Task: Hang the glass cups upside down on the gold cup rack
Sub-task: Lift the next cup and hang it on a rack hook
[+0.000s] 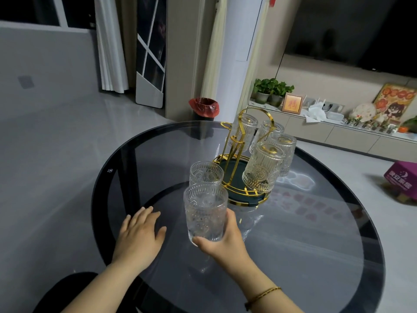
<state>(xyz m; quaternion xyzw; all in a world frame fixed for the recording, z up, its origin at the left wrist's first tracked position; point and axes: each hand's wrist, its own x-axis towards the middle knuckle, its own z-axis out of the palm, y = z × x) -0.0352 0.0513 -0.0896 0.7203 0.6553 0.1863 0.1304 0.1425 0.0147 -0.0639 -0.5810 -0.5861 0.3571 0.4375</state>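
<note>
Right hand (228,241) grips upright glass cup (205,214).

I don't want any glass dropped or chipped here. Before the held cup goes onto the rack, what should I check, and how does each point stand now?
1. Grip on the held cup: right hand wraps its base. Ok.
2. Cup orientation: mouth up, not yet inverted. Not ok.
3. Free peg on the gold rack: left-side prongs look empty; four cups hang on the others. Ok.
4. Path to the rack: a second upright cup stands on the way. Not ok.
5. Left hand: flat on the glass table, clear of the cups. Ok.
6. Rack steadiness: cannot tell.
</note>
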